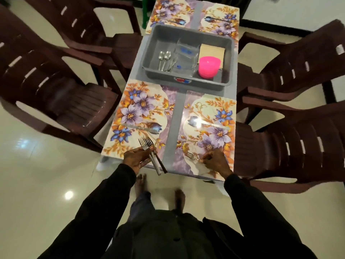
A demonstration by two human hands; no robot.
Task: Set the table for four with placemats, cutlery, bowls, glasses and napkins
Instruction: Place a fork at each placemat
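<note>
**A:** Left hand (139,158) status?

**B:** Fingers curled round a bundle of forks (149,146), gripping the handles. Tines point away from the person and sit over the near edge of the near-left placemat (138,101). Handle ends stick out past the table (177,109) edge.

**A:** Right hand (214,159)?

**B:** Pinching the handle of a single fork (189,155), fingertips closed on it. The fork is at the near edge of the near-right placemat (207,107), tines pointing left. Glare there, so I can't tell if it's flat on the mat or just above it.

**A:** Knives?

**B:** Left knife (137,127) lies crosswise on the near-left placemat, beyond the forks. Right knife (214,125) lies crosswise on the near-right placemat, beyond the single fork.

**A:** Other two mats?

**B:** Far-left placemat (168,10) and far-right placemat (222,17) are down at the far end, side by side.

**A:** Remaining stock?

**B:** All in the grey tub (186,28), mid-table between the near and far mats. Spoons (164,57) on its left side, clear glasses (184,53) in the middle, pink bowls (209,67) stacked near right, napkins (211,51) just behind the bowls.

**A:** Seating?

**B:** Brown plastic chairs, two left (56,94) and two right (298,86), one at each mat.
</note>
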